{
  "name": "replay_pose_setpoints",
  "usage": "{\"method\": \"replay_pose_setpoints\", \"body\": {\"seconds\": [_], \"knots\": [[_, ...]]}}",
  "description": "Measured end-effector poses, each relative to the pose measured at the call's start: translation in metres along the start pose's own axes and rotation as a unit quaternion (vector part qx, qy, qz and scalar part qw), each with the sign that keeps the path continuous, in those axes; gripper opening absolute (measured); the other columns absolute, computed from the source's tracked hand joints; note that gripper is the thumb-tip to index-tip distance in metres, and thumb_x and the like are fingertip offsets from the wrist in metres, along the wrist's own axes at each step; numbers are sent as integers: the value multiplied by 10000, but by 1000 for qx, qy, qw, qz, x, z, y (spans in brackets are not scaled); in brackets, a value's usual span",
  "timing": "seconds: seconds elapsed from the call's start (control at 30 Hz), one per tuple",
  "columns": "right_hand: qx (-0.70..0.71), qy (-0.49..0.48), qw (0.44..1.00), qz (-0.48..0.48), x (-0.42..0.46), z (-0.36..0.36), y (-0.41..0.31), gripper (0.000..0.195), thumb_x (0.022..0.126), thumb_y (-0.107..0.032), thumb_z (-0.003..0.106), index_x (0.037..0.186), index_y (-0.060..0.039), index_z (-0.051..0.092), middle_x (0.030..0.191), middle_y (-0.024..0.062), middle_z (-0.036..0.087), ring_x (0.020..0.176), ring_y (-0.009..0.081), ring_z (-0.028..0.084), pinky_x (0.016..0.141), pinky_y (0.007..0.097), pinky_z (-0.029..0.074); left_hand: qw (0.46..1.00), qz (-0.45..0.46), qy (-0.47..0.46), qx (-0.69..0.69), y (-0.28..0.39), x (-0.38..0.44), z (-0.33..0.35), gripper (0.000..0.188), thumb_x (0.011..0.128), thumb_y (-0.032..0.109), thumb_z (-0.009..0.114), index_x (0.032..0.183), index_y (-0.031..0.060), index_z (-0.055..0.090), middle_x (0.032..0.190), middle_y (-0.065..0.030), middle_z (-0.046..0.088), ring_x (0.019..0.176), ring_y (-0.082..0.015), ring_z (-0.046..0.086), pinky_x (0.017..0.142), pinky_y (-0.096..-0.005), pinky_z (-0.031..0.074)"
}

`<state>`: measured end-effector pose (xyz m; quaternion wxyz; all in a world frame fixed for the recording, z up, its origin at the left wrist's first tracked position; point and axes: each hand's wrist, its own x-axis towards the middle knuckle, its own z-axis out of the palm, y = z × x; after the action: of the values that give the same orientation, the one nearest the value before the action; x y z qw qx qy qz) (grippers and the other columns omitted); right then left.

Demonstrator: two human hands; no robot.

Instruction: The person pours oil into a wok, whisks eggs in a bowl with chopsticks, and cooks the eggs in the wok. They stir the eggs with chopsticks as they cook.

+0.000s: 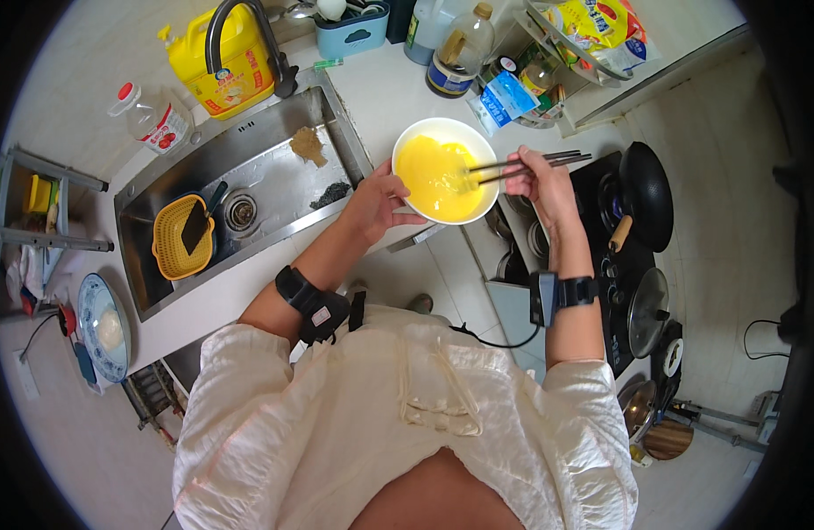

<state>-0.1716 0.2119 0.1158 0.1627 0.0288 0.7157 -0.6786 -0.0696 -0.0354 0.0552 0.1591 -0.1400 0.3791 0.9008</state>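
My left hand (374, 205) holds a white bowl (490, 149) by its left rim, thumb at the edge and fingers beneath. Yellow beaten egg (433, 179) fills much of the bowl, with small bubbles on its surface. In my right hand (539, 185) is a pair of dark chopsticks (559, 159), whose tips dip into the egg at the bowl's right side. The bowl is near the front edge of the white counter (387, 99), between the sink and the stove.
To the left, a steel sink (268, 165) contains a yellow colander (172, 245). A blue sachet (506, 99) and a sauce bottle (460, 53) stand behind the bowl. On the right, a black wok (645, 199) sits on the gas stove (612, 265); a drawer (513, 311) below is pulled out.
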Motion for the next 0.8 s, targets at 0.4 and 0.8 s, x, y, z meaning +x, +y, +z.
{"method": "replay_pose_setpoints", "body": {"seconds": [0.4,0.8], "knots": [[32,14,999,-24,7,3,-2,283,883,-224,578,878,53,634,728,134,655,548,163,627,548,252,545,1000,-9,-3,-4,0,3,-1,660,727,50,465,1370,119,335,1174,-105,530,1029,-272,598,780,-456,564],[11,24,999,-37,13,-4,0,306,906,-242,540,916,50,630,802,147,658,597,166,637,576,251,543,1000,-6,2,-17,0,2,0,641,727,39,463,1353,122,351,1180,-102,526,1024,-268,598,745,-453,573]]}}
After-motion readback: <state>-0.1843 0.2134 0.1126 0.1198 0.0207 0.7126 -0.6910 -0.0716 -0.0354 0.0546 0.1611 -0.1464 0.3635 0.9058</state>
